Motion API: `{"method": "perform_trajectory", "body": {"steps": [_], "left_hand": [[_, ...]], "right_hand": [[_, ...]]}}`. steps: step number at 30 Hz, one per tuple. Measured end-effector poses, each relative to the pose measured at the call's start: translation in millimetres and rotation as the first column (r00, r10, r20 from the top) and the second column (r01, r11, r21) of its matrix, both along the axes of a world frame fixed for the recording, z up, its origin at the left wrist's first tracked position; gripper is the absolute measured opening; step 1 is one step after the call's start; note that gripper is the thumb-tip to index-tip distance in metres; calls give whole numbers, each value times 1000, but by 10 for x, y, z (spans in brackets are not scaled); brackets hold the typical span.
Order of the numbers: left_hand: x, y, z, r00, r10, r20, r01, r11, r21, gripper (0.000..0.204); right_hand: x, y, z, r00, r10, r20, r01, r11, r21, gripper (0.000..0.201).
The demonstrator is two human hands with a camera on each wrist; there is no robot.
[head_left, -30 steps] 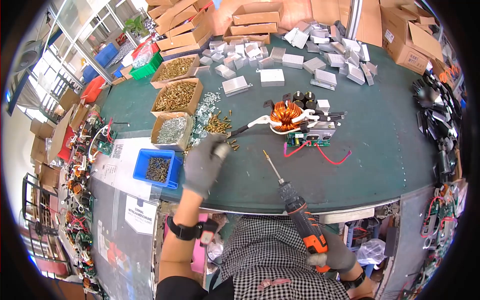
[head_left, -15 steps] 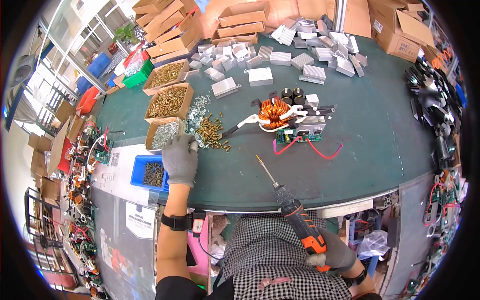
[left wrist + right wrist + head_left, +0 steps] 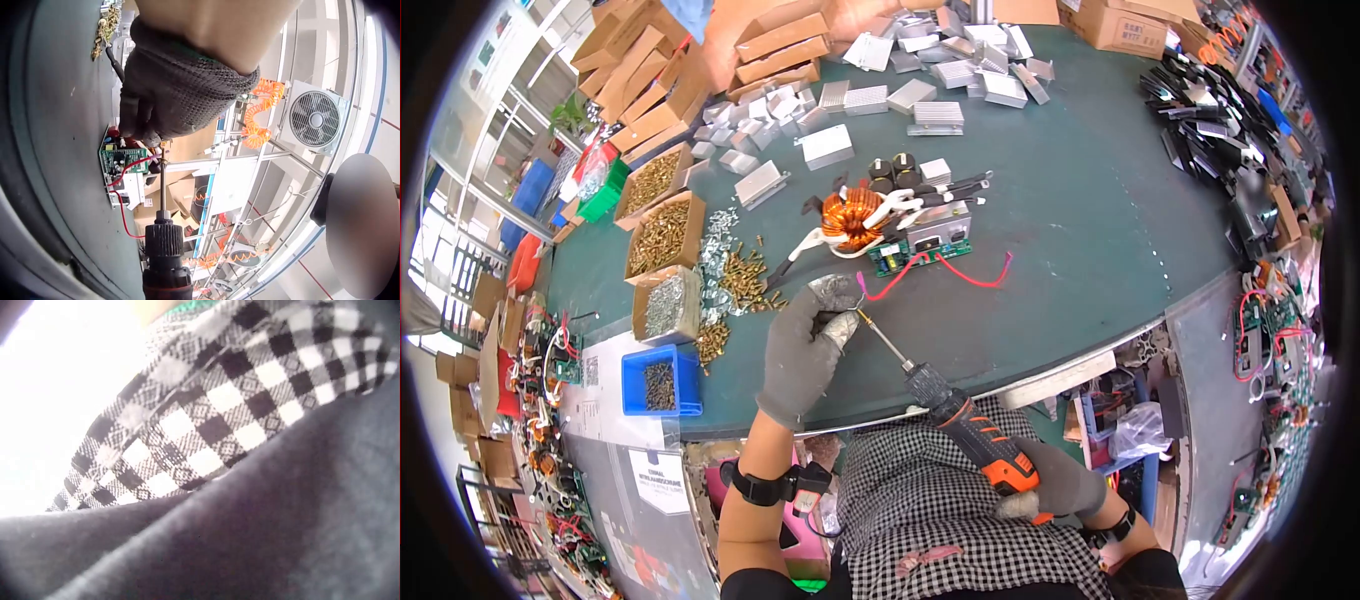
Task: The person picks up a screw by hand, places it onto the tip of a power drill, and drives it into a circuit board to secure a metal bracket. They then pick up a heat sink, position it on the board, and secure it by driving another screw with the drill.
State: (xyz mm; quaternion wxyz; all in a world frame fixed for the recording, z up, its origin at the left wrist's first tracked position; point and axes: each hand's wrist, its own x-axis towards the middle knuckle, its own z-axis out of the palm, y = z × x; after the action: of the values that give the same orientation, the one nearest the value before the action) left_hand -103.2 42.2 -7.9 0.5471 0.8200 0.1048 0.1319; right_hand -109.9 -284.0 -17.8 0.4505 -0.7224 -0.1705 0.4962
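The gloved left hand [image 3: 800, 350] pinches a small metal part [image 3: 863, 304] at the tip of the driver bit; the part is too small to identify. In the left wrist view, the left hand [image 3: 178, 94] has its curled fingers beside the tip of the bit [image 3: 163, 187]. The gloved right hand [image 3: 1065, 480] grips the orange and black power driver [image 3: 975, 435], whose bit slants up and left. Beyond the bit lies an assembly with a copper coil [image 3: 853, 220], a green circuit board [image 3: 890, 258] and red wires. Checked cloth [image 3: 219, 419] fills much of the right wrist view.
On the left are cardboard boxes of brass screws [image 3: 662, 238] and silver screws [image 3: 665, 306], loose brass screws [image 3: 745, 278] and a blue bin [image 3: 685, 385]. Metal heat sinks [image 3: 935, 115] lie at the back, black parts [image 3: 1215, 125] at the right.
The left hand has moved right from the box of silver screws to the bit tip. The right hand keeps hold of the driver. The head view has shifted, so the table's things appear further left.
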Motion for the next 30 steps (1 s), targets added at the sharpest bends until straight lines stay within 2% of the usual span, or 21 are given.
{"method": "perform_trajectory", "body": {"steps": [1,4,7,10,16,23,26,28,30], "left_hand": [[29,-29,1,1000,-23,11,23,998,55,28],[91,-81,-42,998,-10,54,10,1000,-10,22],[125,-112,-47,995,-100,25,101,994,-42,21],[158,-171,15,994,-70,85,64,996,68,20],[108,-245,32,999,10,37,-4,987,-160,19],[26,-299,48,998,-16,67,29,980,-195,19],[22,-340,-39,993,-47,105,77,951,-300,20],[50,-403,-87,986,-62,152,118,911,-395,21],[99,-546,-23,998,-34,53,48,956,-290,24]], "right_hand": [[2,-20,3,1000,-13,-7,13,1000,-5,73],[12,-110,-61,998,-39,-39,40,999,18,72],[13,-156,-70,998,-55,-36,56,998,23,71],[4,-183,-27,997,-65,-32,66,998,24,72],[-15,-236,-1,999,-44,-9,44,997,57,76],[7,-222,34,1000,17,-3,-17,999,32,75],[-35,-231,60,1000,-10,15,10,1000,27,74],[-88,-244,17,993,-95,-73,103,987,127,69],[-114,-252,-55,967,-178,-181,207,966,156,62]]}}
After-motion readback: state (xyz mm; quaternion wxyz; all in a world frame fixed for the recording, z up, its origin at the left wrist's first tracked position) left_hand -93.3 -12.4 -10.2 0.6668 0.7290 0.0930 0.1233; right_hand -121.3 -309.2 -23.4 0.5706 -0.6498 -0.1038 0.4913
